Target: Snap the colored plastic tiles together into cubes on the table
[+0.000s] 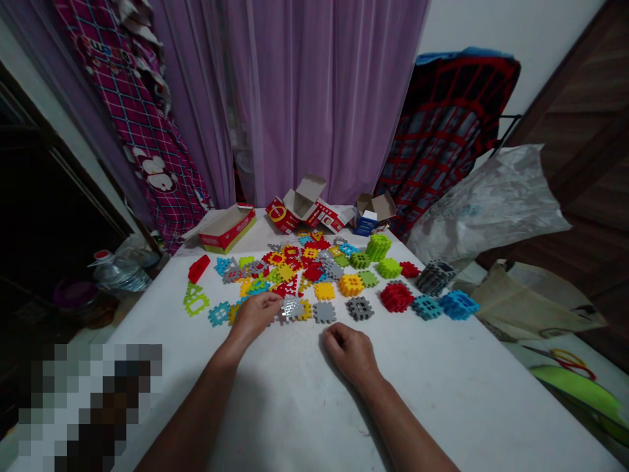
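My left hand (pixel 256 316) pinches the left edge of a grey brick-patterned building tile (pixel 291 308), which overlaps a yellow tile (pixel 306 309). On the bare table, my right hand (pixel 352 351) rests with its fingers curled in, and nothing shows in them. Just beyond it lie a plain grey tile (pixel 324 312) and a dark grey window tile (pixel 360 308). A loose heap of mixed coloured tiles (pixel 289 262) spreads behind my left hand. To the right stand stacks sorted by colour: yellow (pixel 351 284), red (pixel 397 296), teal (pixel 426 306), blue (pixel 459 305), dark grey (pixel 435 277) and green (pixel 378 247).
Opened cardboard boxes stand along the back of the white table (pixel 295 406): a red-green one (pixel 228 229), a red one (pixel 309 210) and a blue one (pixel 366 223). Green (pixel 196 299) and red (pixel 199 269) pieces lie at the left. A plastic bag (pixel 491 196) hangs right.
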